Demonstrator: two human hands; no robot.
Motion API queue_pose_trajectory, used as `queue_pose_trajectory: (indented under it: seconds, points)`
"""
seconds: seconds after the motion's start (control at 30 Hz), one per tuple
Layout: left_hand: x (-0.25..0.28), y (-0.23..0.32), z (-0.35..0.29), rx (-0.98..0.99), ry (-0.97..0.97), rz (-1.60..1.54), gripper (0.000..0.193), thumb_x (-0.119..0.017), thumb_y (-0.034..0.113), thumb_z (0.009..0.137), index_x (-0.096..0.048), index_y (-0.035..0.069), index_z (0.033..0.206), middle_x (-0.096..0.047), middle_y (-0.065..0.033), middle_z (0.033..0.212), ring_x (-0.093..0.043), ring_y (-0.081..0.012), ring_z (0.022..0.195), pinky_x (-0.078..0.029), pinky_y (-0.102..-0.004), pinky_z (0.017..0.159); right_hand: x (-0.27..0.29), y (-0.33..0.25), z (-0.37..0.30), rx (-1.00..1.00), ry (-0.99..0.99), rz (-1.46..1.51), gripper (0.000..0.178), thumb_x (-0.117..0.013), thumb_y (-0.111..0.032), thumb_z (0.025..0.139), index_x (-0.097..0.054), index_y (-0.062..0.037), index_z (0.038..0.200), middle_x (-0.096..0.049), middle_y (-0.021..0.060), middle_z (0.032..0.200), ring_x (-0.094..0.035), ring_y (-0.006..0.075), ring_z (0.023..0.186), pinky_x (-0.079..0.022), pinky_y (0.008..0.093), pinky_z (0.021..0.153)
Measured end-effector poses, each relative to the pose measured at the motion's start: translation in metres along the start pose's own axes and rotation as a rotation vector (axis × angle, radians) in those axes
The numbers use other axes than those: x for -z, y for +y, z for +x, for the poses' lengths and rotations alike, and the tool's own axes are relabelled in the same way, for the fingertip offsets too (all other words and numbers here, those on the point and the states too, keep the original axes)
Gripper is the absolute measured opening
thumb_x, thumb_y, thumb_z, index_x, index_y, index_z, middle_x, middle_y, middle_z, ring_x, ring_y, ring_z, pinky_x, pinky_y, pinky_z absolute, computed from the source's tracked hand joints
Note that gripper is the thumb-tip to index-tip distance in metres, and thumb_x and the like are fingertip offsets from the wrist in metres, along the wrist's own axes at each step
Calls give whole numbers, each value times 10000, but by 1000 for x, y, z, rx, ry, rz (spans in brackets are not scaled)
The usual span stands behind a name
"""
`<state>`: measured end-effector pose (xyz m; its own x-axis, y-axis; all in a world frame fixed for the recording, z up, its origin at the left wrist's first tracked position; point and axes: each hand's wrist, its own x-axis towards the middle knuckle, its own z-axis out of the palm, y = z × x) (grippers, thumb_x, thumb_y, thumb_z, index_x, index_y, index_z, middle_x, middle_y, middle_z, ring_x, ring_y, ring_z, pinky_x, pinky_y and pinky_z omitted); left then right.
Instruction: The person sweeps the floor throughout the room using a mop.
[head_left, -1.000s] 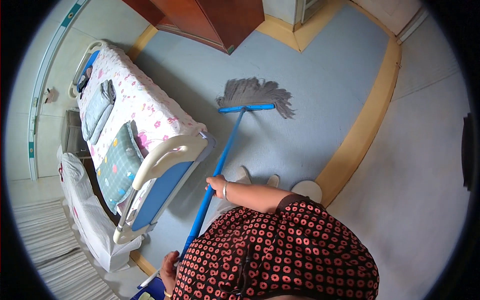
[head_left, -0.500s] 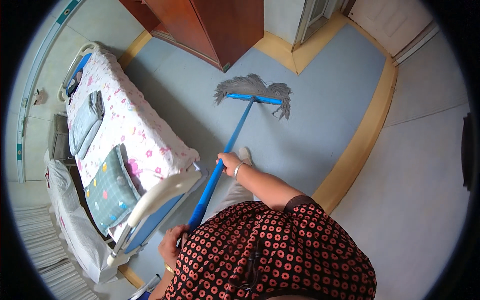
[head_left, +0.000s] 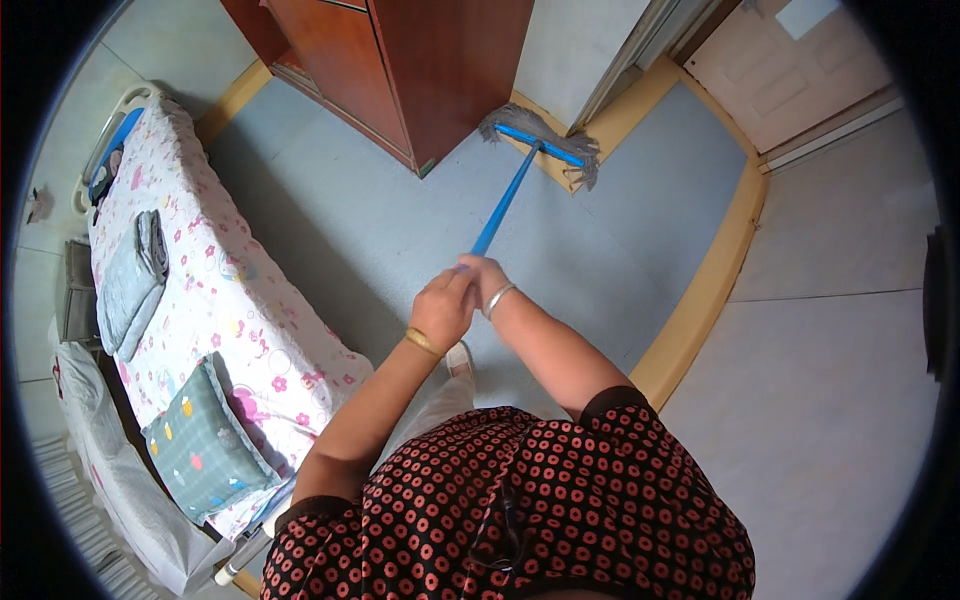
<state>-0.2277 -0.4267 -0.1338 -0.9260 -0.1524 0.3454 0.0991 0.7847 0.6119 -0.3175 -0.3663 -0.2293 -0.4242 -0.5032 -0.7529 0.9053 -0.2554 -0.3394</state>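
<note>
Evidently the grip was meant for steering at arm's length: the left hand (head_left: 443,305) and the right hand (head_left: 487,279) were closed together around the blue mop handle (head_left: 507,205), pressed against each other, with the right partly behind the left. Both forearms reached forward to it, which probably let the two arms push as one; the handle's upper end was hidden by the fingers. From there the handle slanted away to a blue crossbar (head_left: 541,147), whose grey mop strands (head_left: 520,117) lay fanned out at the foot of a white wall corner (head_left: 580,50), over the tan floor border (head_left: 700,308) and onto the blue-grey floor (head_left: 340,190). Laid crosswise there, the bar seemed set to bring the strands against the base of the wall. The reddish-brown wooden cabinet (head_left: 455,85) stood just left of them, though whether they touched its side could not be told, and that cabinet and the wall corner limited the room around the mop. Farther right was a pale pink door (head_left: 795,65). Along the left, a bed with a flowered sheet (head_left: 265,345) narrowed the walkway, bearing a folded grey-blue blanket (head_left: 133,285) and a green checked pillow (head_left: 210,442).
</note>
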Motion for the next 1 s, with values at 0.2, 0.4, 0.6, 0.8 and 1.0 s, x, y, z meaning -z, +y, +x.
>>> queue_pose_trajectory:
  seconds: [0.2, 0.4, 0.6, 0.8, 1.0]
  points:
    - [-2, -16, 21, 369, -420, 104, 429, -546, 130, 636, -428, 56, 1042, -532, -189, 829, -517, -344, 765, -429, -391, 666, -4, -25, 10, -66, 100, 17, 136, -520, -142, 704, -443, -42, 755, -484, 87, 637, -508, 221, 547, -450, 360, 487]
    - [40, 20, 10, 560, -705, 203, 466, -517, 123, 674, -362, 39, 1106, -540, -219, 760, -524, -366, 702, -417, -413, 639, 7, -27, 42, -59, 208, 105, 149, -475, -57, 702, -420, 1, 829, -483, 127, 653, -512, 231, 544, -456, 334, 488]
    - [76, 104, 28, 401, -498, 598, 400, -578, 167, 646, -464, 74, 1018, -548, -110, 769, -551, -252, 584, -447, -321, 497, 37, -74, 88, -23, 242, 182, 102, -463, -36, 686, -438, 3, 777, -473, 107, 658, -507, 223, 550, -424, 315, 474]
    - [80, 134, 111, 233, -510, 628, 355, -643, 127, 542, -537, 55, 873, -549, -99, 661, -535, -230, 528, -423, -306, 464, 37, -140, 53, -128, 7, 252, 56, -474, -69, 687, -428, -39, 695, -461, 93, 640, -494, 197, 561, -412, 309, 440]
    - [71, 152, 214, -45, -631, 531, 373, -662, 61, 458, -540, 29, 809, -546, -100, 638, -529, -243, 512, -423, -297, 458, 75, -197, 18, -92, -26, 518, 62, -455, -66, 743, -408, -33, 723, -433, 84, 732, -472, 192, 687, -424, 312, 604]
